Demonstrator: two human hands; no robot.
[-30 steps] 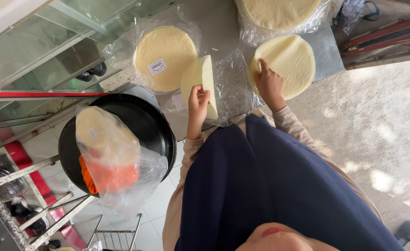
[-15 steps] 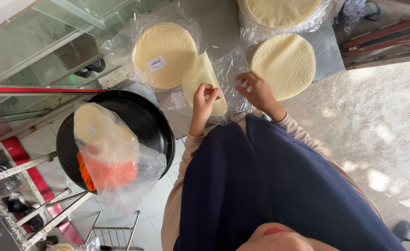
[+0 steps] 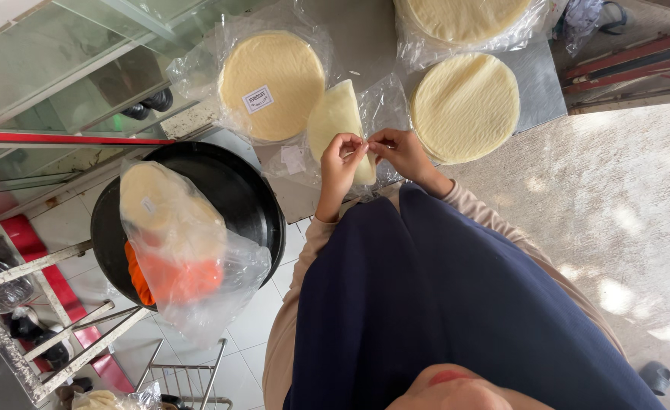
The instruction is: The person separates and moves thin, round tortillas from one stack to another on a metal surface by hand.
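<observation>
A thin pale-yellow round sheet, folded in half [image 3: 333, 121], lies on clear plastic on the grey counter [image 3: 538, 83]. My left hand [image 3: 341, 161] and my right hand [image 3: 400, 150] meet at its near edge. Both pinch that edge between thumb and fingertips, a few centimetres apart. Right of my right hand lies a bare round stack of the same sheets [image 3: 465, 106]. To the left of the folded sheet sits a labelled stack sealed in a plastic bag [image 3: 273, 85].
Another bagged stack [image 3: 464, 15] lies at the counter's far edge. A black round pan [image 3: 248, 201] at my left holds a plastic bag with sheets and something orange [image 3: 174, 247]. A glass case [image 3: 47, 61] and a metal rack [image 3: 39, 266] stand further left.
My right hand has left the bare stack on the right and come over to the folded sheet. It now pinches the sheet's edge beside my left hand.
</observation>
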